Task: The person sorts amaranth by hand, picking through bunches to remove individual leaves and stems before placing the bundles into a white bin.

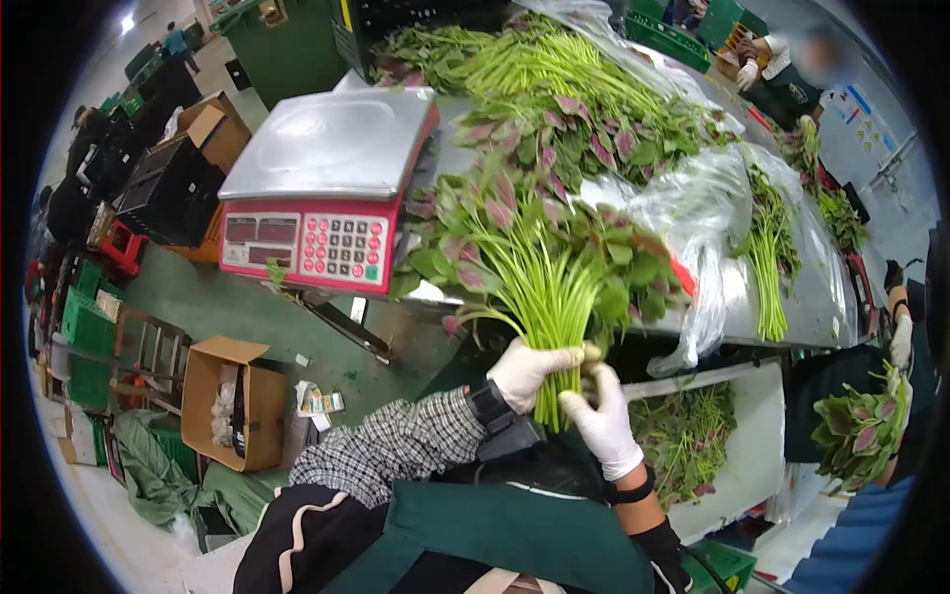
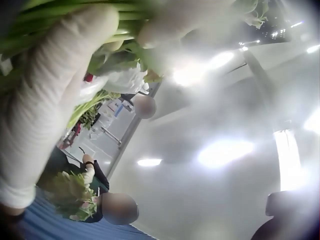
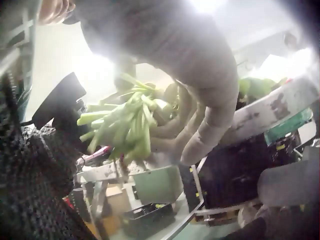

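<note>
A large bunch of amaranth (image 1: 549,287), with green stems and green-purple leaves, stands tilted with its leaves away from me. My left hand (image 1: 529,376), in a white glove, grips the stems low down, thumb across the front. On the other side, my gloved right hand (image 1: 606,421) holds the lower stems, thumb in front and fingers behind. The right wrist view shows the cut stem ends (image 3: 125,122) beside the curled fingers of that hand. In the left wrist view the stems are partly hidden behind white-gloved fingers.
A red scale (image 1: 307,238) with a steel pan stands left on the metal table (image 1: 668,322). More amaranth (image 1: 584,119) and plastic film (image 1: 693,208) lie on it. Below right is a white bin (image 1: 757,426) of greens. Another person holds a bunch (image 1: 861,431) at right. A cardboard box (image 1: 257,406) sits left.
</note>
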`<move>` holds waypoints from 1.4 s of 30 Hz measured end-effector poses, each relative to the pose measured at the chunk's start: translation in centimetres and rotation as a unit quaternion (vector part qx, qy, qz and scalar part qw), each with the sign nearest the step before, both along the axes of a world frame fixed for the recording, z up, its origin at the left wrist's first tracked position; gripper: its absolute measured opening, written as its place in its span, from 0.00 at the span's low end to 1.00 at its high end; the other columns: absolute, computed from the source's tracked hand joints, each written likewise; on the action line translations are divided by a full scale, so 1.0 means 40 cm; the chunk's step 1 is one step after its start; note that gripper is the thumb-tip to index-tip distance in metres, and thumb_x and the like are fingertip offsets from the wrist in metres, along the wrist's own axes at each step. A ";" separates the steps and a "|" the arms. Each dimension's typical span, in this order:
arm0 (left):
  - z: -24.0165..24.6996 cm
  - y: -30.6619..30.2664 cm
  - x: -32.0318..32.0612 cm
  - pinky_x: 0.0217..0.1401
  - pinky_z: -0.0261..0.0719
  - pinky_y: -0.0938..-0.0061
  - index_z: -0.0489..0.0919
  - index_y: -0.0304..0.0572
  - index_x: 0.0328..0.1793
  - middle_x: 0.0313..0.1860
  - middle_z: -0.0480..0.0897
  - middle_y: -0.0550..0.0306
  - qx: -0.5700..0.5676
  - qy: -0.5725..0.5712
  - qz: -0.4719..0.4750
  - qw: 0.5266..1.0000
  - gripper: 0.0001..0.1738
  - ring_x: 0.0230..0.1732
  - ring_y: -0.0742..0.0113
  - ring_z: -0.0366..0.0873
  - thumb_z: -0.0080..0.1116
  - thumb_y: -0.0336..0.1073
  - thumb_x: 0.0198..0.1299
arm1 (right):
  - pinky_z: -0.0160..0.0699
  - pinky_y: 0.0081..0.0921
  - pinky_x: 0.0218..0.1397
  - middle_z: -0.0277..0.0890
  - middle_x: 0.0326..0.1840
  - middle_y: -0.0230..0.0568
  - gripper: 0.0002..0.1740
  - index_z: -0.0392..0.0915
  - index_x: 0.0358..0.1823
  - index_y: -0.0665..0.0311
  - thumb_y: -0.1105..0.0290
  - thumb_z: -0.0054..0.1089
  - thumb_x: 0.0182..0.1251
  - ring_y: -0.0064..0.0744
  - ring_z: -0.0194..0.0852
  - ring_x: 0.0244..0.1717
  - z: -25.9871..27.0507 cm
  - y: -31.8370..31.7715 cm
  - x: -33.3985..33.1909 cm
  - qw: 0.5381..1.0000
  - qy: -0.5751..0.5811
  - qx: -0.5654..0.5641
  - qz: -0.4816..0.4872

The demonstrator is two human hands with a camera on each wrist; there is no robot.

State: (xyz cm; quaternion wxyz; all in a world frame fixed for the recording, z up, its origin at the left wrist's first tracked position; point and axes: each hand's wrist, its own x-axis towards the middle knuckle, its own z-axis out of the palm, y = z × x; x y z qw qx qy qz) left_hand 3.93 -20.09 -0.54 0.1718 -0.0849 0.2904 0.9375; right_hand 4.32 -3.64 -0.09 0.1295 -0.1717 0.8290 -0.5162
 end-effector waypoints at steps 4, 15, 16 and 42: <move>0.001 0.036 -0.017 0.51 0.80 0.63 0.76 0.38 0.46 0.38 0.82 0.53 0.138 -0.010 0.015 0.990 0.11 0.43 0.61 0.81 0.59 0.29 0.57 | 0.66 0.34 0.62 0.61 0.59 0.52 0.43 0.56 0.64 0.74 0.44 0.55 0.61 0.40 0.65 0.59 0.011 0.003 0.062 0.971 0.089 -0.190 -0.118; 0.043 0.061 -0.019 0.50 0.80 0.64 0.72 0.41 0.53 0.39 0.82 0.54 0.201 -0.012 0.023 0.979 0.16 0.44 0.62 0.80 0.57 0.29 0.58 | 0.60 0.39 0.64 0.61 0.62 0.58 0.26 0.65 0.59 0.71 0.56 0.37 0.72 0.52 0.63 0.61 0.049 -0.008 0.039 0.931 0.360 -0.021 -0.056; 0.044 0.061 -0.018 0.50 0.80 0.63 0.72 0.41 0.53 0.39 0.82 0.55 0.188 -0.016 0.026 0.982 0.16 0.43 0.61 0.80 0.57 0.29 0.58 | 0.60 0.39 0.64 0.61 0.62 0.57 0.27 0.65 0.60 0.72 0.55 0.37 0.72 0.51 0.63 0.61 0.048 -0.009 0.039 0.933 0.356 -0.026 -0.055; 0.084 0.076 -0.040 0.54 0.77 0.60 0.70 0.43 0.56 0.40 0.80 0.53 0.248 0.019 0.040 0.968 0.18 0.46 0.60 0.78 0.57 0.32 0.59 | 0.53 0.38 0.71 0.57 0.67 0.47 0.37 0.54 0.67 0.66 0.43 0.31 0.71 0.39 0.55 0.68 0.048 -0.009 0.039 0.875 -0.030 -0.446 -0.186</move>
